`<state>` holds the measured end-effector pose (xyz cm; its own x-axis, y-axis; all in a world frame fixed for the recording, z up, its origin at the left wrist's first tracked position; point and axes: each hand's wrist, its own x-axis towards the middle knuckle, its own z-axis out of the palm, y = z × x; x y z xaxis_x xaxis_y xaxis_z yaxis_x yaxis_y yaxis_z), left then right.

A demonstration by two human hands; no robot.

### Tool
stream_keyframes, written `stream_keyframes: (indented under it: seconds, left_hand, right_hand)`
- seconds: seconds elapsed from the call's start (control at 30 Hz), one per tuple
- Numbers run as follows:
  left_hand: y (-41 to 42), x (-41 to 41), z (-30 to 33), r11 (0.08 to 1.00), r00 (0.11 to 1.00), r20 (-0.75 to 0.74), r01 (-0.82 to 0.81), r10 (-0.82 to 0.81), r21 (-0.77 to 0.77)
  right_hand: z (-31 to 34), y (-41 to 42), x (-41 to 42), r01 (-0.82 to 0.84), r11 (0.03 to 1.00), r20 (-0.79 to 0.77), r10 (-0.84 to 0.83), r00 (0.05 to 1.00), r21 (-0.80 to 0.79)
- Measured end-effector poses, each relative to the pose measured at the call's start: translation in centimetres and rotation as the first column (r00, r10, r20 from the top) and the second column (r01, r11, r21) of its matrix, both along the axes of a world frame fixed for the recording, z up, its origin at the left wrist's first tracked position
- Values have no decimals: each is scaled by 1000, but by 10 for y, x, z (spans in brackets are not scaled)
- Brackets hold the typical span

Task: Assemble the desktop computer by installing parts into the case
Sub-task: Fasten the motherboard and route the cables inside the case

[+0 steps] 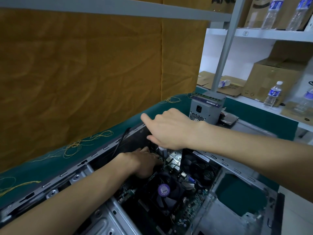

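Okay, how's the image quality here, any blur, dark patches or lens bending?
Head view: wide-angle bending curves the shelf post and table edge; the case interior is dim, with glare on bright metal beside the right hand; the left hand sits in shadow; bottles at right look soft.

Two bare forearms show, with no sleeve, glove, watch, ring or band visible on either. The left hand (144,162) lies nearer the purple-labelled fan (164,190) than the right hand (169,128), which sits farther beyond that fan. Both arms run uncovered from wrist to the frame edge. The right hand's knuckles and back show plainly; the left hand's fingertips are hidden in shadow.
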<state>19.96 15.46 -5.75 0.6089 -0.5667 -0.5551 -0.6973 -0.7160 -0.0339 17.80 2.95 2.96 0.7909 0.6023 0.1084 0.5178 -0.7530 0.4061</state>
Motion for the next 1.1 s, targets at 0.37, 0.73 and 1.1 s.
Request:
stream_keyframes:
  seconds: [0.37,0.73,1.1]
  left_hand:
    - [0,0,-2,1000,1000,9,-9,9,-3]
    - [0,0,-4,1000,1000,18,-10,9,13]
    - [-2,0,-4,999,1000,5,-18,18,26]
  right_hand:
    - [4,-4,-2,56,998,-157,-49,986,40]
    - [9,-2,-1,31,999,-216,-25,976,26]
    - [2,1,-3,22,1000,-50,-23,998,-21]
